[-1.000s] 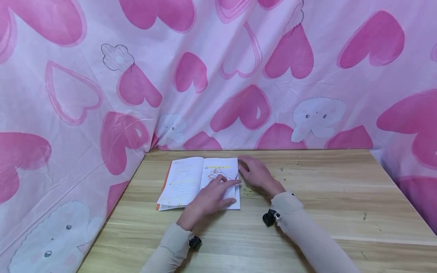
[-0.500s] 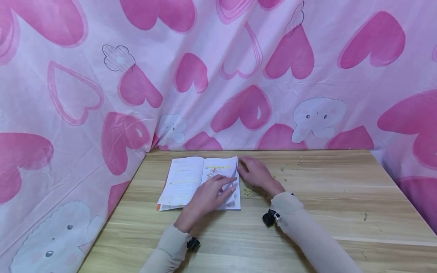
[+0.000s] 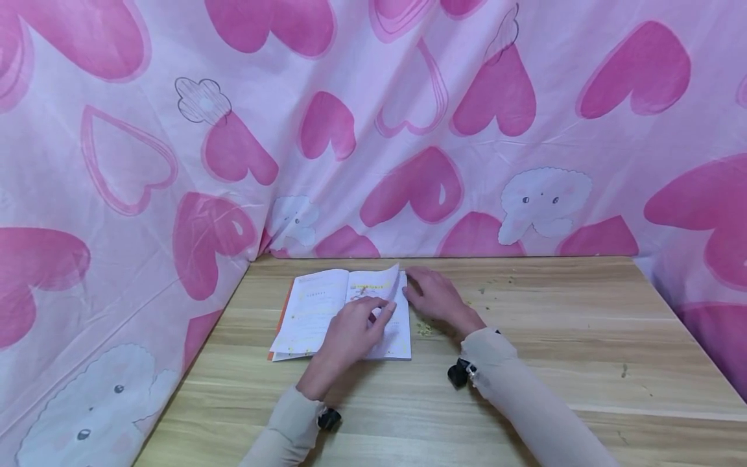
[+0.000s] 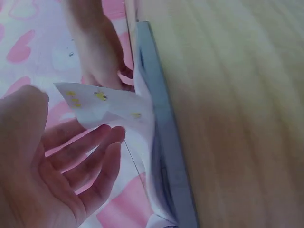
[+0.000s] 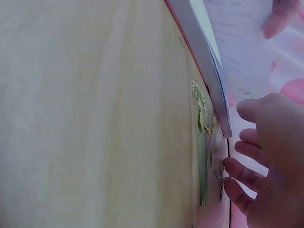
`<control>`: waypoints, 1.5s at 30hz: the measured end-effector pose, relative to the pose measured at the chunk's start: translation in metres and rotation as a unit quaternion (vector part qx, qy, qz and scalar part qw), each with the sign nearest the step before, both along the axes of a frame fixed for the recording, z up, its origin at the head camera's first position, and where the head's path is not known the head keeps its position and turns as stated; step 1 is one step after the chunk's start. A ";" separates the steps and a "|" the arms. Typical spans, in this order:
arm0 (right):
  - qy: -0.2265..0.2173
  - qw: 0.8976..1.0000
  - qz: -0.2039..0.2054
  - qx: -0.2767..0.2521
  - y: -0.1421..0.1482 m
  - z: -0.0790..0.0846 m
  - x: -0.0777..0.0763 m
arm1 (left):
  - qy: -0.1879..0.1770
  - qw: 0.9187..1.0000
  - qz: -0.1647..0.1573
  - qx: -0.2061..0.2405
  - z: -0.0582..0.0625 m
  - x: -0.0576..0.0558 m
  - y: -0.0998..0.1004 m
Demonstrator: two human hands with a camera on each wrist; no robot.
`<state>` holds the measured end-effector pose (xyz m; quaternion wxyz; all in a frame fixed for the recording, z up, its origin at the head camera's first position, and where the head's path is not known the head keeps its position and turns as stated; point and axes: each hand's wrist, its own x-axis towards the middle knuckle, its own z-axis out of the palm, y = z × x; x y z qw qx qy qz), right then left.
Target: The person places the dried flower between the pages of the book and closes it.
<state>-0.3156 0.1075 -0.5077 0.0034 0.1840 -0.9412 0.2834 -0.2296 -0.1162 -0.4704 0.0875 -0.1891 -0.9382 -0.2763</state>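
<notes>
Left hand [image 3: 352, 326] is reaching in across the wooden table [image 3: 554, 395], fingers loosely bent and thumb standing apart; right hand [image 3: 434, 295] is staying loosely spread, gripping nothing. The open book [image 3: 312, 298] is lying toward the table's far left, its right edge next to the right hand; whether they're touching, I can't tell. The lifted page [image 4: 95, 104] is curling up by the left fingers, standing higher than a second ago, so turning is looking underway, unfinished. Plant bits [image 3: 425, 329] are lying right of the book.
</notes>
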 end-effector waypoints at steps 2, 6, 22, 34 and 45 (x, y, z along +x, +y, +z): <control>-0.001 1.000 0.005 0.014 -0.002 0.000 0.000 | 0.005 1.000 0.013 0.012 0.003 -0.001 -0.003; -0.009 1.000 0.012 0.027 -0.004 0.001 0.002 | 0.008 0.999 0.024 0.037 0.008 -0.002 -0.011; -0.028 0.998 0.019 0.047 -0.006 0.008 -0.001 | 0.035 0.994 0.036 0.097 0.035 0.003 -0.046; -0.019 0.998 0.024 0.063 -0.006 0.010 -0.002 | 0.064 0.980 0.132 0.131 0.045 0.001 -0.067; -0.014 0.997 0.029 0.072 -0.009 0.011 0.001 | 0.087 0.974 0.208 0.035 0.032 -0.003 -0.090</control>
